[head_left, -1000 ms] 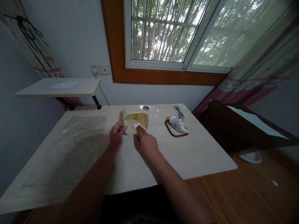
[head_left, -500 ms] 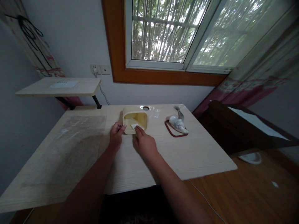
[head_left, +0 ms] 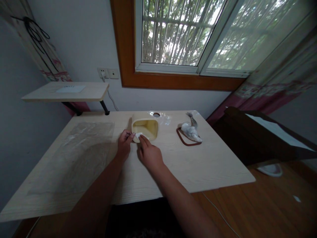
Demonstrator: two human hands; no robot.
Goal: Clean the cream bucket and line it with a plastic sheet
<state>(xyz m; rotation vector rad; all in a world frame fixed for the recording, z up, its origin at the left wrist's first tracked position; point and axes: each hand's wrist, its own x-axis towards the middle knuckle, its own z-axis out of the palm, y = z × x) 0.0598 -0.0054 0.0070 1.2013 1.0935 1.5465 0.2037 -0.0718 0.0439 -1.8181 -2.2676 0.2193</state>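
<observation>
A pale yellow plastic box [head_left: 145,126] stands on the table, its opening turned toward me. My left hand [head_left: 124,141] is closed on the lower left corner of its rim, with the thumb in front. My right hand [head_left: 149,150] presses a small white wipe [head_left: 138,135], perhaps tissue or cloth, against the lower rim near the left thumb. The fingers of the right hand are held together over the wipe and hide part of it. The underside of the box is out of sight.
On the right, a crumpled clear plastic bag [head_left: 191,131] lies partly over a brown rounded frame [head_left: 184,142]. A clear plastic sheet [head_left: 81,148] covers the table's left part. A raised shelf [head_left: 89,94] stands at the back left. A round cable hole [head_left: 156,115] lies behind the box.
My right hand has slid the white wipe leftward along the lower rim toward my left thumb. My left hand keeps its hold on the box. The view has shifted slightly.
</observation>
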